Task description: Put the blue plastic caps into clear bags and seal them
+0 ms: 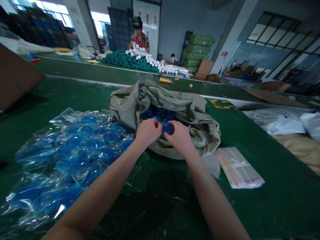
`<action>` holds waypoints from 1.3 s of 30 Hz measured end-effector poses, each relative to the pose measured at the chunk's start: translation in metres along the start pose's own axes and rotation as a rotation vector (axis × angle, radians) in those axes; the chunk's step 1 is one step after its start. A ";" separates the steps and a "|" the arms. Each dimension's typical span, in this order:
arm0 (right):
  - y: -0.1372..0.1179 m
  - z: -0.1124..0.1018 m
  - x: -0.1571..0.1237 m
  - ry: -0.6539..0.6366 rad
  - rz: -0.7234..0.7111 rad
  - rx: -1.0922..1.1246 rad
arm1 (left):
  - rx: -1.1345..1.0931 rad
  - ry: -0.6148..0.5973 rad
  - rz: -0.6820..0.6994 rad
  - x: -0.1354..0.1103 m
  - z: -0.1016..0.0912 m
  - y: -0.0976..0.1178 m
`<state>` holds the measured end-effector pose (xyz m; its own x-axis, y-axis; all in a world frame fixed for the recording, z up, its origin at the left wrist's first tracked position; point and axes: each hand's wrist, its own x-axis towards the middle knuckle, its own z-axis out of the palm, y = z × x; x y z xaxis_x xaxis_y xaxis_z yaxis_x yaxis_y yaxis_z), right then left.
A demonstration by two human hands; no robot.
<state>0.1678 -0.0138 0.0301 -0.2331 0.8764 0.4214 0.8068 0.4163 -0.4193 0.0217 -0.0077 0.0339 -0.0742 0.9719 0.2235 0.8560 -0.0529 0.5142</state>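
Blue plastic piece (pixel 167 128) lies at the mouth of a woven sack (pixel 130 103), in the middle of the frame, long side to side. The right hand (pixel 180 138) is nearer, with fingers (pixel 172 126) curled on it. The left hand (pixel 148 131) is just beside it; I cannot tell if it grips.

Two bare, slender forearms (pixel 100 190), smooth and unmarked, narrowing to slim wrists; a bare left hand (pixel 148 132) and right hand (pixel 179 138), small, with slim, tapering fingers.
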 end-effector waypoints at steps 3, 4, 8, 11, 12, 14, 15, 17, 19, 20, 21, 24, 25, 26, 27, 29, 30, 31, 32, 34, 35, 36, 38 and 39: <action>0.000 -0.003 0.001 -0.018 0.033 0.063 | -0.001 0.016 0.012 0.001 -0.002 -0.002; 0.000 -0.003 0.001 -0.024 0.047 0.077 | 0.003 0.020 0.014 0.002 -0.002 -0.002; 0.002 0.002 0.002 0.001 0.055 0.086 | 0.008 0.027 0.001 0.003 -0.002 -0.003; 0.004 0.009 0.001 0.037 0.019 0.098 | 0.001 0.030 -0.008 0.003 -0.003 -0.004; 0.004 0.011 0.000 0.061 0.008 0.103 | -0.001 0.030 -0.007 0.003 -0.003 -0.004; 0.005 0.013 -0.001 0.115 0.000 0.104 | -0.008 0.032 -0.004 0.004 -0.003 -0.005; 0.006 0.015 -0.001 0.136 0.004 0.106 | -0.011 0.036 -0.001 0.004 -0.003 -0.005; 0.007 0.016 -0.001 0.142 0.015 0.135 | -0.018 0.047 0.006 0.004 -0.003 -0.007; 0.008 0.016 0.001 0.103 0.021 0.204 | -0.026 0.051 0.010 0.005 -0.003 -0.007; 0.009 0.016 0.001 0.075 0.026 0.242 | -0.030 0.050 0.012 0.005 -0.003 -0.008; 0.009 0.016 0.002 0.048 0.034 0.274 | -0.034 0.047 0.014 0.005 -0.003 -0.008; 0.010 0.014 0.004 0.022 0.033 0.304 | -0.038 0.044 0.028 0.005 -0.003 -0.008; 0.010 0.014 0.005 0.036 0.012 0.291 | -0.038 0.045 0.032 0.005 -0.003 -0.007; 0.010 0.013 0.005 0.058 -0.017 0.269 | -0.039 0.046 0.033 0.006 -0.004 -0.008; 0.010 0.012 0.004 0.081 -0.049 0.241 | -0.042 0.046 0.034 0.006 -0.004 -0.008; 0.009 0.011 0.003 0.111 -0.096 0.177 | -0.052 0.042 0.035 0.008 -0.004 -0.008; 0.008 0.010 0.003 0.116 -0.108 0.144 | -0.057 0.035 0.039 0.008 -0.004 -0.009; 0.007 0.010 0.002 0.118 -0.116 0.113 | -0.061 0.027 0.044 0.008 -0.004 -0.008; 0.006 0.010 0.001 0.117 -0.123 0.083 | -0.059 0.015 0.051 0.007 -0.004 -0.008; 0.005 0.010 0.001 0.109 -0.146 0.030 | -0.025 0.005 0.063 0.004 -0.005 -0.006; 0.004 0.010 0.000 0.106 -0.160 0.006 | 0.011 0.012 0.069 0.002 -0.005 -0.005; 0.004 0.009 0.000 0.102 -0.172 -0.015 | 0.053 0.024 0.076 0.000 -0.005 -0.003; 0.003 0.007 0.000 0.089 -0.178 -0.041 | 0.127 0.042 0.091 -0.005 -0.005 0.000; 0.003 0.005 0.000 0.082 -0.175 -0.046 | 0.149 0.043 0.097 -0.006 -0.005 0.002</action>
<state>0.1677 -0.0112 0.0248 -0.3284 0.7684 0.5493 0.7822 0.5472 -0.2980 0.0213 -0.0152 0.0377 -0.0064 0.9529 0.3032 0.9262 -0.1086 0.3611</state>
